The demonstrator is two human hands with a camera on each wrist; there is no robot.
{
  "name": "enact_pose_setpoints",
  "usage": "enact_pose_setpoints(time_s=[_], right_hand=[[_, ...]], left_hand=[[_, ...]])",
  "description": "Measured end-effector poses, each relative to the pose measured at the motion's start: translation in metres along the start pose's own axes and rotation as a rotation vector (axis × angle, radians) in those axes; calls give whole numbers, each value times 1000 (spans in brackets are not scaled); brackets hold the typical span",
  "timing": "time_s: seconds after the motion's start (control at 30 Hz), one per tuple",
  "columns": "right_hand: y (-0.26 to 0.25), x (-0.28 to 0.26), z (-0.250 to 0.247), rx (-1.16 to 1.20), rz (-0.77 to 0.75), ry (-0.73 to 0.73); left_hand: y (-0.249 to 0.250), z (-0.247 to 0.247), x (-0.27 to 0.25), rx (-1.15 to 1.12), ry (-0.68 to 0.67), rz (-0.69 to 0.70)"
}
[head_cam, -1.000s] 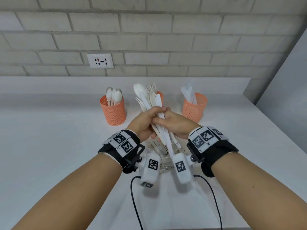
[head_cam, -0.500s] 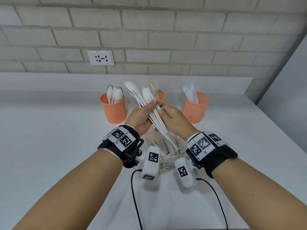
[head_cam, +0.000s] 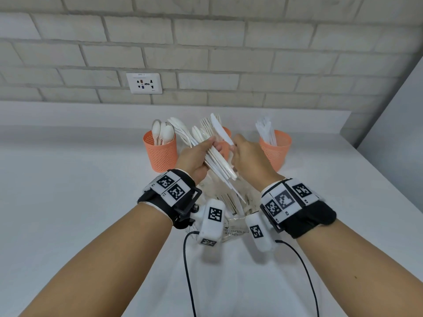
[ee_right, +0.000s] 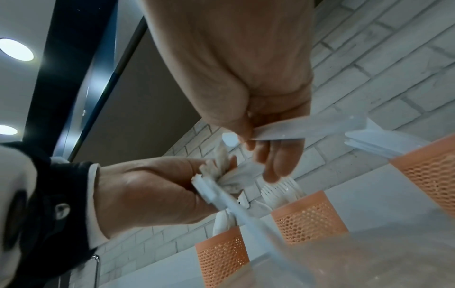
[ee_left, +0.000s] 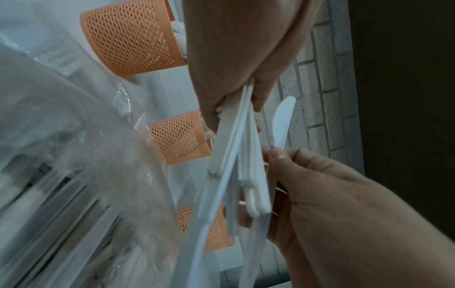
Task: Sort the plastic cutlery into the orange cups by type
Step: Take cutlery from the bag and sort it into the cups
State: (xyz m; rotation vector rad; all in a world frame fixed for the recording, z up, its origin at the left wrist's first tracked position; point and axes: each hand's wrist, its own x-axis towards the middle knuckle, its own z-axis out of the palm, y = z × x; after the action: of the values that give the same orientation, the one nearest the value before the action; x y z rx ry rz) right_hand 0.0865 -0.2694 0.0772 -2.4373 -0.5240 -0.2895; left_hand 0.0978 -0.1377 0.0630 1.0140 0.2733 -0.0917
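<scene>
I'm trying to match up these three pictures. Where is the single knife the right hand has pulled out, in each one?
Head: the knife is at upper centre, between the hands.
Left wrist: right of centre, blade up against the bricks.
Right wrist: centre right, pinched by the right hand, pointing right.
Shared landmark: the middle cup.

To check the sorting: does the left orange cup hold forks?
No, the left orange cup holds spoons with rounded bowls.

A white counter (head_cam: pixel 68 202) fills the lower frame. Three orange cups (head_cam: pixel 161 152) stand in a row at upper center; a clear plastic bag (head_cam: pixel 231 225) lies mid-frame, below them.
</scene>
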Motion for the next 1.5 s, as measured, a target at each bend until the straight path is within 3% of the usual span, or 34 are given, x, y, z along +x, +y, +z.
enact_pose_setpoints(time_s=[0.17, 0.3, 0.63, 0.87, 1.03, 1.27, 1.5], right_hand=[[-4, -4, 1, 256, -105, 5], [0, -3, 7, 196, -160, -43], [6, 1, 3, 304, -196, 20], [2, 5, 7, 249, -130, -71], [4, 14, 4, 262, 19, -222], [11, 18, 4, 248, 48, -216], [26, 17, -1, 606, 283, -291]], left_hand=[[2, -3, 3, 64, 12, 23], [4, 0, 0, 87, -19, -1], [9, 4, -4, -86, -183, -61], [6, 4, 3, -87, -157, -37], [0, 5, 5, -41, -171, -37], [2, 10, 9, -41, -208, -50], [2, 13, 21, -8, -187, -30]])
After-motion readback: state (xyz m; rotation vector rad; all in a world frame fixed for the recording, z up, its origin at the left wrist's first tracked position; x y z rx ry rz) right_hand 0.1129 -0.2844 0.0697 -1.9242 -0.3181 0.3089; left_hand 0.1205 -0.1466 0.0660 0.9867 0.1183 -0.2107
